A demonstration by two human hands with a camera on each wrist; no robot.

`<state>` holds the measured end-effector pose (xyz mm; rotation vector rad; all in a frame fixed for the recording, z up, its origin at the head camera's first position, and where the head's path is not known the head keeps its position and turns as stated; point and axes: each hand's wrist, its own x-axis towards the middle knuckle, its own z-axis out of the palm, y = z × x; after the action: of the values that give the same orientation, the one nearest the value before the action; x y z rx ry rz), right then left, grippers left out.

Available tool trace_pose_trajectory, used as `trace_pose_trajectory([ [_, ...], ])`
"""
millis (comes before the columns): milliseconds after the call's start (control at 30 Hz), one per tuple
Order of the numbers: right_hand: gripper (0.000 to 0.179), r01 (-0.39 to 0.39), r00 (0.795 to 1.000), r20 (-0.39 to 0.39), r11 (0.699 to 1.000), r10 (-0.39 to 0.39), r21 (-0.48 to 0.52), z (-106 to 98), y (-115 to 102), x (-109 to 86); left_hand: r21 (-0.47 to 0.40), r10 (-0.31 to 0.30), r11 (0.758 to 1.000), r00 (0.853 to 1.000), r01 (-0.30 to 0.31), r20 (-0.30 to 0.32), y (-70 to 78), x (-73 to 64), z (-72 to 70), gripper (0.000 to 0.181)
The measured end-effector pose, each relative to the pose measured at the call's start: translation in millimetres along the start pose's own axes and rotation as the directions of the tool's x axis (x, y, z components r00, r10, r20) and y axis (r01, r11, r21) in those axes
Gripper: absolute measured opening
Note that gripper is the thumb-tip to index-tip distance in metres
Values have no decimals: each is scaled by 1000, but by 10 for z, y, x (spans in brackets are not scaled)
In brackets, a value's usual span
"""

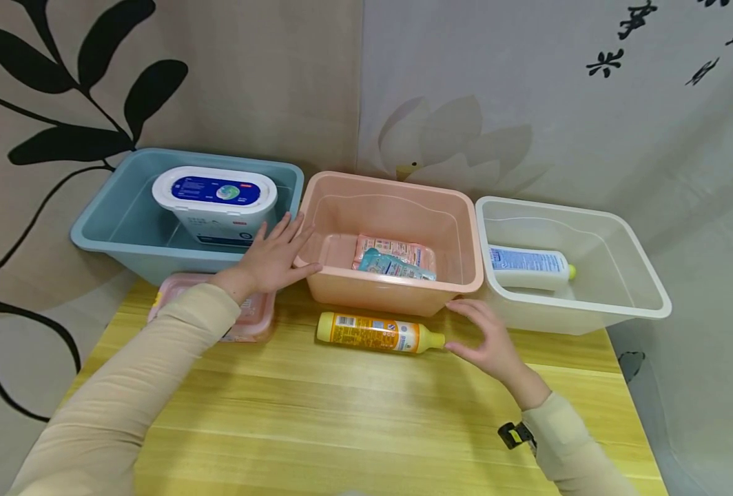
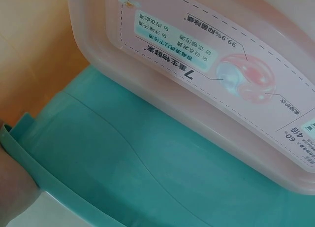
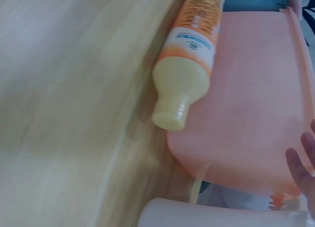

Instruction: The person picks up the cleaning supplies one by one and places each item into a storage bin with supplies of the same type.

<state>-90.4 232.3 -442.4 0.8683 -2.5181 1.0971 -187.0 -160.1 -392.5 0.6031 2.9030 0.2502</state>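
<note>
Blue bin [image 1: 125, 213] holds a white tub [image 1: 220, 215]. My left hand [image 1: 271, 262], fingers spread wide, lies at its right edge, by the pink bin [image 1: 366, 295]; rim contact unclear. Yellow bottle [image 1: 375, 333] lies before the pink bin. My right hand [image 1: 489, 341], empty, thumb and fingers parted, is by the cap [image 1: 436, 340].

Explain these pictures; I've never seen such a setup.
No machine here: a person's two bare hands. The wide picture comes from a camera worn on the head; the close-ups come from one on each wrist. Along the back of the table stand a blue bin holding a white tub, a pink bin holding packets, and a white bin holding a white bottle. A yellow bottle lies in front of the pink bin, and a pink container sits before the blue one, partly hidden by the left arm. The left hand is spread by the blue and pink bins; the right hand is beside the yellow bottle's cap. Neither seems to hold anything.
</note>
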Motion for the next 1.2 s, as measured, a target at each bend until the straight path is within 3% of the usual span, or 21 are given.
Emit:
trace_pose_trajectory([
  [333, 62, -66, 992, 110, 997, 69, -26, 202, 92, -98, 17, 3, 1000, 1000, -3, 8, -10, 1, 8, 82],
  [733, 63, -183, 964, 183, 980, 195, -80, 349, 224, -137, 21, 4, 1000, 1000, -4, 7, 1, -3, -1, 82],
  [1000, 67, -192, 955, 212, 977, 208, -96, 447, 326, -107, 37, 5, 999, 1000, -5, 1, -13, 12, 10, 82],
  [1200, 69, -221, 935, 259, 969, 243, -109, 526, 359, -80, 25, 0, 1000, 1000, 0, 8, -8, 14, 1, 81],
])
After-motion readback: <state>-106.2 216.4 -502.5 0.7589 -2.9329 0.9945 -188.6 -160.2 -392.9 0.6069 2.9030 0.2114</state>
